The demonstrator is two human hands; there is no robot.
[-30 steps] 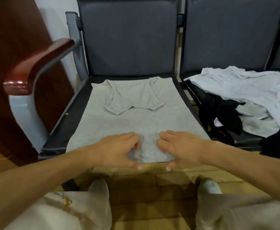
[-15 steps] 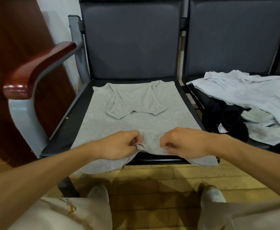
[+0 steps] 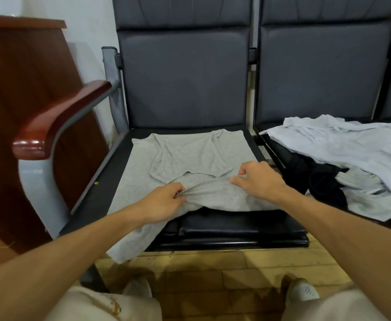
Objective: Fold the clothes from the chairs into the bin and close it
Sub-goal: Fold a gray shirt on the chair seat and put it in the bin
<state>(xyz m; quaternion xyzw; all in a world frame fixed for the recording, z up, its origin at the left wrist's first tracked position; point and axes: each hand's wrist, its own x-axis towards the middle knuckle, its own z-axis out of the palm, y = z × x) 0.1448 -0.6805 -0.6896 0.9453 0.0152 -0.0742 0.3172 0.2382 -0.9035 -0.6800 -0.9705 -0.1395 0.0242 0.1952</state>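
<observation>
Left hand [image 3: 164,202] and right hand [image 3: 257,179], pinching the grey cotton T-shirt [image 3: 189,149] at its hem, have pulled it inward off the front edge of the black padded seat [image 3: 236,228] for folding.

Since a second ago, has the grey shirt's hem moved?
Yes. Left hand and right hand carried the hem from the seat's front edge toward the backrest.

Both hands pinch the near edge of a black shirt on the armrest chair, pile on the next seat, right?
No: the head view shows the shirt is grey, not black. Left hand and right hand do pinch its near edge; the pile lies on the next seat.
</observation>
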